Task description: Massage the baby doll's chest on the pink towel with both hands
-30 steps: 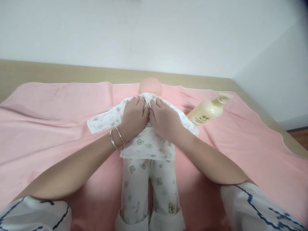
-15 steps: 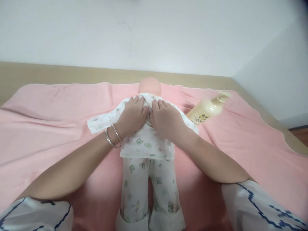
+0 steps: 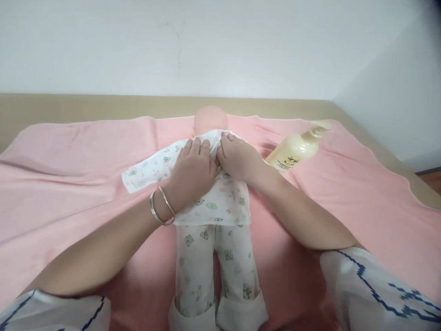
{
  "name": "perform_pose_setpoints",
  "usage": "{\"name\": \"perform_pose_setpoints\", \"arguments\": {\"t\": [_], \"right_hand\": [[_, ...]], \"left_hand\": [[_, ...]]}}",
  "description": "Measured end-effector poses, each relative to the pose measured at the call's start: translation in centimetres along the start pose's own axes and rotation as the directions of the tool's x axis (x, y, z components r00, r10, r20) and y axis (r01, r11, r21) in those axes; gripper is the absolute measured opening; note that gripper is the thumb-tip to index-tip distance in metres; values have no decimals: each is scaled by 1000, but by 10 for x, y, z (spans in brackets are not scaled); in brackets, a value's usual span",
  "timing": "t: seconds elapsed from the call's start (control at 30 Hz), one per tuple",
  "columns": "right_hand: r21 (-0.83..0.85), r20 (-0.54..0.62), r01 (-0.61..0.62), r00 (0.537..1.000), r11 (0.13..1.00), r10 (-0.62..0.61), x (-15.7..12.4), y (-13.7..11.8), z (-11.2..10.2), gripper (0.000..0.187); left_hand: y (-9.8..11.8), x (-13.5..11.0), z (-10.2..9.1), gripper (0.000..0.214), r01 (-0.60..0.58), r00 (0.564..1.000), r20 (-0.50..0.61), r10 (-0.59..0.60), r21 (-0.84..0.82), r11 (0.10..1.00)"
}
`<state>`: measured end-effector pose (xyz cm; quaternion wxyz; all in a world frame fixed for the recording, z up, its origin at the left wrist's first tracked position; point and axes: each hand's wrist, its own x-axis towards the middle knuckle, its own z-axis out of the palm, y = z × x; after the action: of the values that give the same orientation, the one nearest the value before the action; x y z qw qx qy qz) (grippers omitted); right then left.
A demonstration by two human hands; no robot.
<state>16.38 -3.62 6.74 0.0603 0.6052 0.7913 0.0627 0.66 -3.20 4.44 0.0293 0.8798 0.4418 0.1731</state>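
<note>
A doll with a bald, rounded head [image 3: 211, 119] lies on a pink blanket, its feet end toward me. It wears a white printed shirt [image 3: 213, 209] and matching trousers [image 3: 196, 257] with turned-up cuffs. My left hand [image 3: 195, 170] lies on the shirt's chest, fingers stretched out and slightly apart, thumb toward the middle. Beside it, my right hand [image 3: 239, 158] has its fingers drawn together on the shirt cloth near the collar. Its fingertips are partly hidden in the folds. One shirt sleeve [image 3: 146, 172] spreads out to the left.
A cream pump bottle [image 3: 292, 151] with a small black print lies tilted on the blanket, right of the doll. The pink blanket [image 3: 86, 156] covers most of a light-brown surface [image 3: 103, 103]. White walls [image 3: 220, 46] stand behind and at the right.
My right hand has moved slightly up toward the collar and its fingers have drawn together. My left hand has shifted slightly down the chest. The shirt's chest folds look smoother.
</note>
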Motion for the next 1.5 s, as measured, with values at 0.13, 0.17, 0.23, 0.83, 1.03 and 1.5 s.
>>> {"name": "perform_pose_setpoints", "arguments": {"t": [0.13,0.17,0.23,0.83,1.03,1.5], "right_hand": [[71,-68,-21,997,997,25,-19,-14,-7,54],[77,-71,-12,997,997,17,-25,-17,-11,54],[97,-46,-7,999,995,11,-32,-21,-21,52],[156,-70,-23,997,987,34,-25,-22,-6,55],[197,-18,-3,1000,980,7,-30,-21,-24,49],[214,9,-55,998,975,54,-6,-3,-5,64]], "left_hand": [[-19,21,-9,37,24,996,91,-18,-70,997],[-24,26,-11,35,63,991,125,-52,-82,995],[-33,34,-13,34,133,978,175,-115,-96,986],[-17,19,-26,26,129,980,155,-123,-33,991],[-26,26,-10,31,105,991,92,-97,-91,990],[-6,2,-18,28,5,998,56,3,-129,992]]}}
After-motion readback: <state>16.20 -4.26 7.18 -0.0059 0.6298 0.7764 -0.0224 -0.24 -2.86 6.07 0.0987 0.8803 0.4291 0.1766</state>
